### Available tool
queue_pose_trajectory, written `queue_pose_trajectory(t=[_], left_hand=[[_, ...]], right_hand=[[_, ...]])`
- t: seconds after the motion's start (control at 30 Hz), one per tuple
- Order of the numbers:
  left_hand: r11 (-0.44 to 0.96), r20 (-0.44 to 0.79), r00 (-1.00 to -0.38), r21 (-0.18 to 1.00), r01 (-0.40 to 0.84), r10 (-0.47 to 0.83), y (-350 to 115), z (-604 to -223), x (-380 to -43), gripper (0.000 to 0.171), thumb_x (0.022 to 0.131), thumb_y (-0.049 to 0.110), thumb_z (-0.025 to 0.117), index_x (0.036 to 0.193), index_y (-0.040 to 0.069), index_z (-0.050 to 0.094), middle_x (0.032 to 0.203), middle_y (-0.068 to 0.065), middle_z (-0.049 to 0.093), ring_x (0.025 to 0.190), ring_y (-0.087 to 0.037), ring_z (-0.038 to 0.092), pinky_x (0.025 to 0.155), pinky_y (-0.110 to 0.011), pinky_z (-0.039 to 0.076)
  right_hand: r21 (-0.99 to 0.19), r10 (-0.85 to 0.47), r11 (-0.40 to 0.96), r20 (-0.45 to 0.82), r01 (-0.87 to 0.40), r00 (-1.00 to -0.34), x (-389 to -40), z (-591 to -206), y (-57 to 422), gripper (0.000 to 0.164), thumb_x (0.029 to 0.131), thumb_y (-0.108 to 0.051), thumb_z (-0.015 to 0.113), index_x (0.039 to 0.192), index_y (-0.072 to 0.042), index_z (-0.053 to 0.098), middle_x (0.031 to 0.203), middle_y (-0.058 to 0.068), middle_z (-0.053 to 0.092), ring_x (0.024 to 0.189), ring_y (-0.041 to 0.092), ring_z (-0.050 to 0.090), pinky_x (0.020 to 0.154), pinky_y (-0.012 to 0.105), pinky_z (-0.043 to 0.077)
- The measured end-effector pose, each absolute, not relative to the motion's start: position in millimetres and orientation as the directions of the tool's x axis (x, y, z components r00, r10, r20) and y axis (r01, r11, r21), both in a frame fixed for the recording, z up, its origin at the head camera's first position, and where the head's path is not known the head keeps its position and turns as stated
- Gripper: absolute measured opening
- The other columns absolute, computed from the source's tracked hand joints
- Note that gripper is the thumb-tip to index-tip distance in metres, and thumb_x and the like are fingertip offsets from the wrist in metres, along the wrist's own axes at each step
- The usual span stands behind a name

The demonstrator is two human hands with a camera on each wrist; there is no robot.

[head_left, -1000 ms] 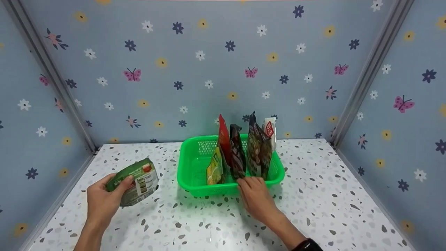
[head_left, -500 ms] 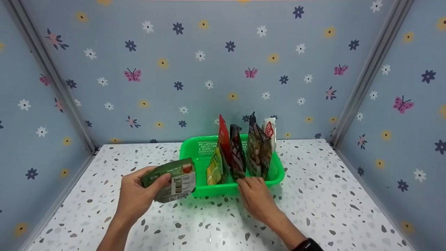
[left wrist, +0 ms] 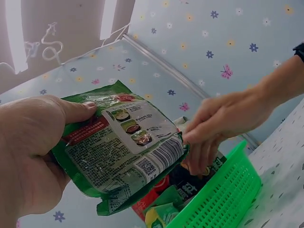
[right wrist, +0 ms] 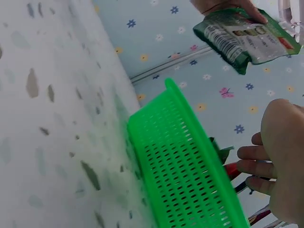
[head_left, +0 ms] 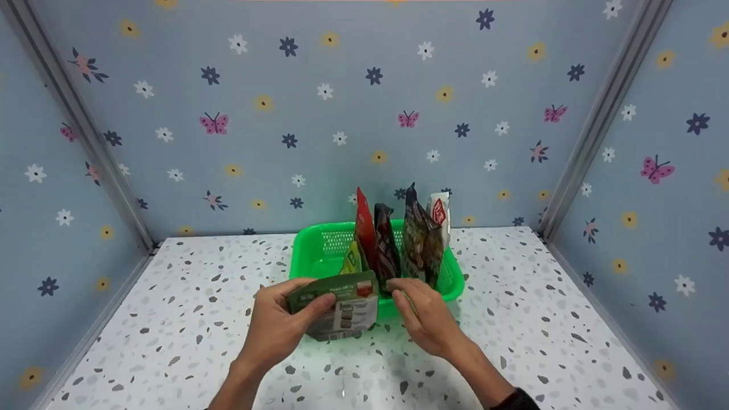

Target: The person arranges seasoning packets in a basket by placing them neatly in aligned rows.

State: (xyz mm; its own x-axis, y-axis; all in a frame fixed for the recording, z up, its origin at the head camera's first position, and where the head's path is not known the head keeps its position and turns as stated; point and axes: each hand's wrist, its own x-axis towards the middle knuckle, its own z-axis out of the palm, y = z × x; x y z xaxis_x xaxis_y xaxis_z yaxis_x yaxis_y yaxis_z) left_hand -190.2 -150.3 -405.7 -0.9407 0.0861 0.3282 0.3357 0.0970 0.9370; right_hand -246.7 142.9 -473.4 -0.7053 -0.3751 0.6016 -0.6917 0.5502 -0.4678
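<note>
My left hand (head_left: 273, 324) pinches a green food packet (head_left: 344, 313), thumb across its printed back, in front of the basket's near side. A barcode and small food pictures show on that packet (left wrist: 128, 147) in the left wrist view. Beside the packet's right edge, my right hand (head_left: 424, 313) hovers over the front rim of the green basket (head_left: 319, 236), its fingers loosely bent. In the right wrist view, the right hand (right wrist: 289, 156) is apart from the packet and holds nothing. Part of a yellow-green packet (head_left: 351, 259) in the basket is hidden behind the held one.
Standing in the basket are a red packet (head_left: 364, 225), a dark packet (head_left: 386, 245), a bigger brown pouch (head_left: 420, 239) and a white packet (head_left: 443, 208). The basket sits on a speckled white table (head_left: 211, 285), with flowered panels (head_left: 262, 136) behind and at both sides.
My left hand has carried the green packet rightward from the table's left side to the basket's front. My right hand has lifted slightly off the basket's front rim.
</note>
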Motion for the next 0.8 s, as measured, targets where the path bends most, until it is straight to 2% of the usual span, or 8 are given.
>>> queue_pose_trajectory(t=[0.17, 0.33, 0.57, 0.8], left_hand=[[0.061, 0.34, -0.931, 0.935, 0.35, 0.136, -138, -404, -188, 0.02, 0.1, 0.014, 0.087, 0.119, 0.008, 0.085, 0.112, -0.014, 0.087, 0.1, -0.022, 0.087, 0.087, -0.036, 0.071], [0.038, 0.346, -0.927, 0.934, 0.354, 0.143, -129, -402, -188, 0.02, 0.1, 0.014, 0.087, 0.119, 0.011, 0.085, 0.112, -0.012, 0.087, 0.1, -0.023, 0.087, 0.086, -0.038, 0.071], [0.003, 0.401, -0.904, 0.914, 0.406, 0.151, -121, -400, -191, 0.02, 0.099, 0.01, 0.087, 0.119, 0.01, 0.085, 0.111, -0.011, 0.087, 0.098, -0.023, 0.087, 0.086, -0.039, 0.071], [0.023, 0.409, -0.901, 0.909, 0.416, 0.144, -121, -401, -190, 0.02, 0.1, 0.012, 0.087, 0.12, 0.01, 0.085, 0.111, -0.012, 0.087, 0.097, -0.021, 0.086, 0.083, -0.037, 0.071]], right_hand=[[-0.577, -0.344, 0.412, 0.618, -0.705, -0.707, -232, -438, 147, 0.033, 0.118, -0.008, 0.053, 0.144, -0.013, 0.074, 0.139, 0.004, 0.079, 0.131, 0.025, 0.076, 0.107, 0.047, 0.064], [-0.685, -0.371, 0.339, 0.533, -0.645, -0.76, -217, -409, 151, 0.037, 0.119, -0.011, 0.05, 0.149, -0.013, 0.071, 0.144, 0.005, 0.078, 0.135, 0.026, 0.075, 0.112, 0.044, 0.063], [-0.753, -0.417, 0.272, 0.469, -0.599, -0.779, -214, -397, 147, 0.035, 0.115, -0.013, 0.063, 0.149, -0.009, 0.069, 0.132, 0.011, 0.082, 0.12, 0.022, 0.082, 0.101, 0.035, 0.068], [-0.76, -0.479, 0.209, 0.469, -0.616, -0.742, -215, -402, 142, 0.024, 0.112, -0.01, 0.07, 0.134, -0.003, 0.077, 0.113, 0.016, 0.085, 0.098, 0.016, 0.085, 0.085, 0.032, 0.071]])
